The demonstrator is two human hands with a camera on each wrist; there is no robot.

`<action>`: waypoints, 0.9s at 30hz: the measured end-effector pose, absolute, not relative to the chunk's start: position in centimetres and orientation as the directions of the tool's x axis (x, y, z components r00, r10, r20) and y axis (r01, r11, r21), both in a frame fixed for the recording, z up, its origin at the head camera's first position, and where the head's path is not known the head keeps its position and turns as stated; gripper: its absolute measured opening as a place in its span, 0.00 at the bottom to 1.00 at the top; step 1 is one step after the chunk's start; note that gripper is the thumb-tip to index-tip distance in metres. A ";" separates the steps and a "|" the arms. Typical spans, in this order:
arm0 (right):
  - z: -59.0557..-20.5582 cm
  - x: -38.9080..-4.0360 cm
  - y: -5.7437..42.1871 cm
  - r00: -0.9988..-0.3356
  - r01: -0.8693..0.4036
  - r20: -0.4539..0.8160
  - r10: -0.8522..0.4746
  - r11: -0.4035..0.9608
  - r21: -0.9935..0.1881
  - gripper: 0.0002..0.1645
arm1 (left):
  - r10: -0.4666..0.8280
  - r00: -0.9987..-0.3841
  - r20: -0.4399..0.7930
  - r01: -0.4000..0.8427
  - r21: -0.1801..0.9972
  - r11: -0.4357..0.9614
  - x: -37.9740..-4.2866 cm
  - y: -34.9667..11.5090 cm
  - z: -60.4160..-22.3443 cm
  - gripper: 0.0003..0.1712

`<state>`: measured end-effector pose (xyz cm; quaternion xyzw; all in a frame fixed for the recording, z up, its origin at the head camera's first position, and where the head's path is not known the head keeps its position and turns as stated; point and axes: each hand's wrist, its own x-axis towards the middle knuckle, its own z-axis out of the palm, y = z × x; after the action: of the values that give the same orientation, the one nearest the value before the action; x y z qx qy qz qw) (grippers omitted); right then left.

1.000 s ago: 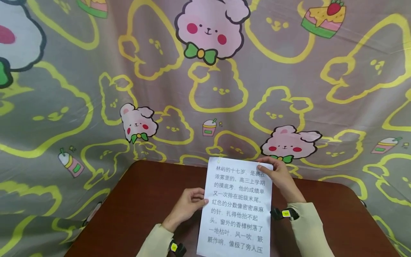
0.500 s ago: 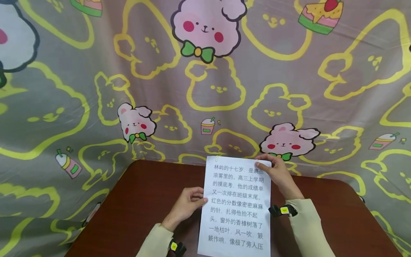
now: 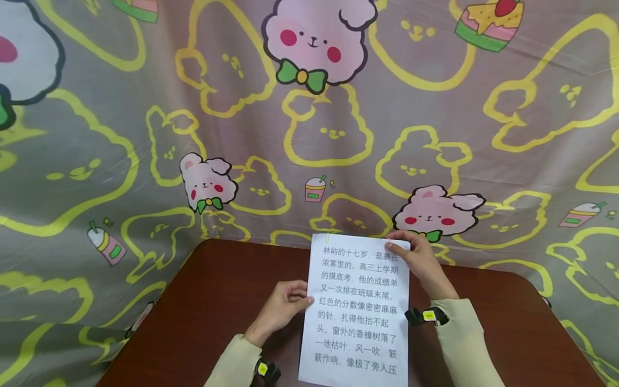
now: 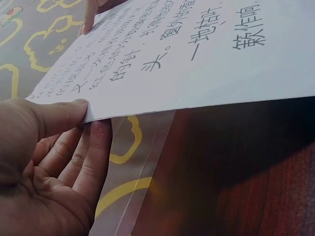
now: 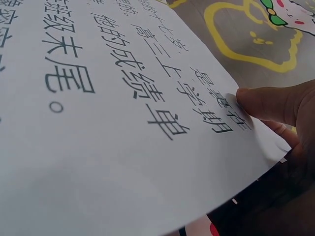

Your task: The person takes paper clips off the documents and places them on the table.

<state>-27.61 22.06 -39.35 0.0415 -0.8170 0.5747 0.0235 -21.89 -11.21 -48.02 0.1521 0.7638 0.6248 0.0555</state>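
A white sheet of paper [image 3: 355, 317] printed with large Chinese characters is held up above the table, tilted toward the head camera. A small yellowish paper clip [image 3: 327, 237] sits on its top edge near the left corner. My left hand [image 3: 280, 308] pinches the left edge about halfway down; in the left wrist view the thumb [image 4: 69, 115] lies on the printed face and the fingers are behind. At the upper right corner my right hand [image 3: 422, 263] grips the paper, its thumb [image 5: 266, 104] on the front and the other fingers mostly hidden behind.
A dark reddish-brown table [image 3: 217, 279] lies beneath the hands. Behind and around it hangs a grey-pink cloth [image 3: 271, 129] with rabbit, cup and cake prints. Each wrist wears a black strap with a small camera.
The view shifts slightly with the head. Both hands keep their hold on the paper, which stays almost in the same place.
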 end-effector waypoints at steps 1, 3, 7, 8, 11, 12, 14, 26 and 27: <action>-39.4 -27.6 22.1 -0.995 -0.097 0.088 -0.041 0.334 -0.938 0.22 | 0.303 -0.947 0.105 0.164 0.971 0.174 -21.9 -11.2 -48.0 0.13; -39.3 -27.6 22.1 -0.995 -0.098 0.089 -0.042 0.328 -0.940 0.22 | 0.304 -0.947 0.105 0.163 0.971 0.174 -21.9 -11.1 -48.0 0.13; -39.3 -27.6 22.2 -0.994 -0.106 0.094 -0.052 0.326 -0.940 0.22 | 0.301 -0.948 0.101 0.157 0.973 0.168 -21.9 -11.1 -48.1 0.13; -39.3 -27.6 22.2 -0.994 -0.107 0.095 -0.053 0.326 -0.939 0.23 | 0.300 -0.949 0.101 0.155 0.974 0.163 -21.9 -11.1 -48.1 0.13; -39.2 -27.7 22.2 -0.994 -0.109 0.097 -0.052 0.334 -0.936 0.23 | 0.301 -0.948 0.105 0.159 0.974 0.161 -21.9 -11.1 -48.0 0.13; -39.2 -27.7 22.2 -0.994 -0.108 0.098 -0.048 0.337 -0.935 0.23 | 0.302 -0.948 0.106 0.160 0.974 0.160 -21.9 -11.1 -48.0 0.13; -39.1 -27.7 22.2 -0.994 -0.108 0.100 -0.043 0.343 -0.933 0.23 | 0.303 -0.947 0.106 0.160 0.974 0.162 -21.9 -11.0 -48.1 0.13; -39.1 -27.7 22.6 -0.994 -0.111 0.103 -0.044 0.324 -0.940 0.24 | 0.306 -0.946 0.107 0.165 0.971 0.171 -21.9 -11.1 -48.2 0.13; -39.0 -27.7 22.7 -0.993 -0.115 0.106 -0.044 0.322 -0.940 0.24 | 0.306 -0.946 0.108 0.167 0.970 0.174 -21.9 -11.1 -48.2 0.13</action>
<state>-27.71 22.66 -39.04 0.0487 -0.8125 0.5801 0.0306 -21.91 -11.06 -48.25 0.1549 0.7641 0.6237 0.0559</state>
